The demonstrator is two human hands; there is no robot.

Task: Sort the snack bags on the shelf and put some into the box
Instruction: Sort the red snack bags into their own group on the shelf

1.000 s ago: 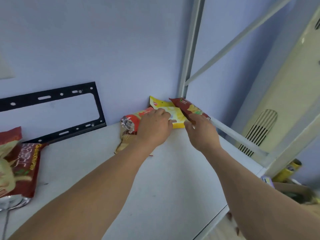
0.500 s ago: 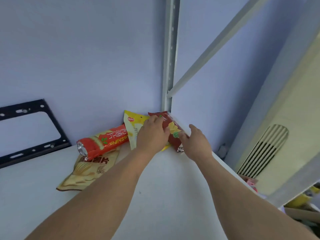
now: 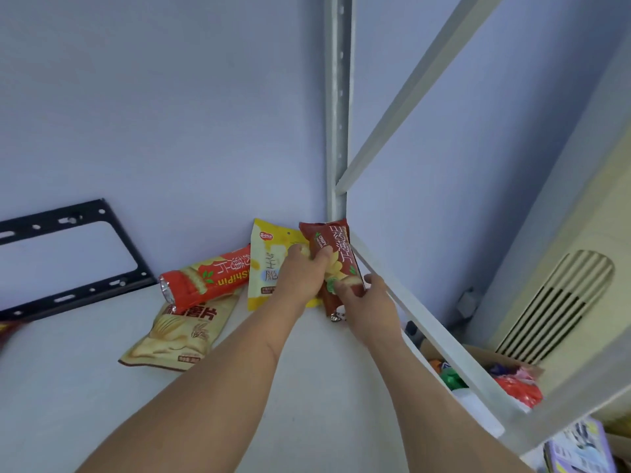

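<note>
Forearms stretch out from the bottom of the view over the white shelf (image 3: pixel 307 387), both reaching for the far corner. My right hand (image 3: pixel 370 302) has its grip pinching the lower end of the dark red snack bag (image 3: pixel 336 261), fingers curled round its edge. My left hand (image 3: pixel 302 274) clamps the same bag higher up, thumb across its front, and the hand lies over the yellow snack bag (image 3: pixel 264 261) just beside it. Left of those, the beige chip bag (image 3: pixel 181 332) lies flat on the shelf, and the red-orange snack bag (image 3: pixel 205 279) rests across its top end, leaning against the wall. Off to the right, beyond the shelf's edge rail (image 3: pixel 440 339), the cardboard box (image 3: pixel 478 353) sits lower down with colourful packets showing inside. Farther back, the grey upright post (image 3: pixel 336 131) rises at the corner, right behind the dark red bag. On the wall to the left hangs a black metal bracket (image 3: pixel 68 261).
</note>
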